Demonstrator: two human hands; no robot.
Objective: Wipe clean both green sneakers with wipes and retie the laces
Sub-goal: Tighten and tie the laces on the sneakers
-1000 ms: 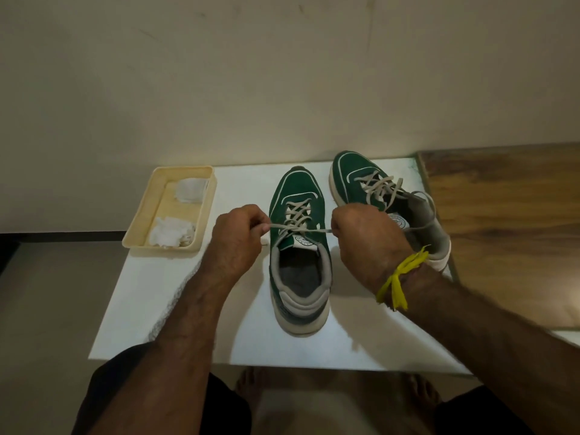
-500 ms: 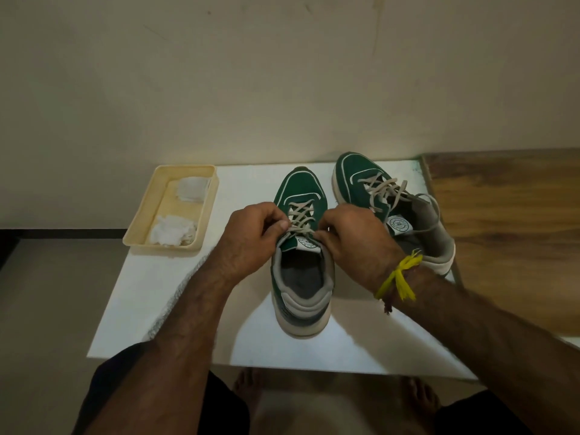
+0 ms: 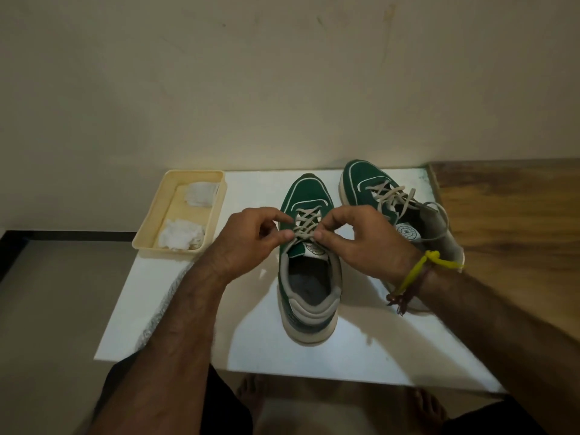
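Two green sneakers with beige laces stand on a white board (image 3: 175, 296). The left sneaker (image 3: 309, 296) is in the middle, toe pointing away. My left hand (image 3: 251, 243) and my right hand (image 3: 367, 243) meet over its tongue, each pinching the laces (image 3: 306, 222) between thumb and fingers. The right sneaker (image 3: 373, 189) stands behind my right hand, angled to the right, with its lace ends lying loose over its side. My right wrist, with a yellow thread tied round it, hides that shoe's heel.
A cream plastic tray (image 3: 147, 233) with two crumpled white wipes (image 3: 180, 238) sits at the board's back left corner. A wooden surface (image 3: 508, 221) adjoins the board on the right. A wall stands close behind. My bare feet show below the front edge.
A second ago my hands were apart, pulling the left sneaker's laces taut sideways. They have since come together over the tongue and now pinch the laces close to the shoe.
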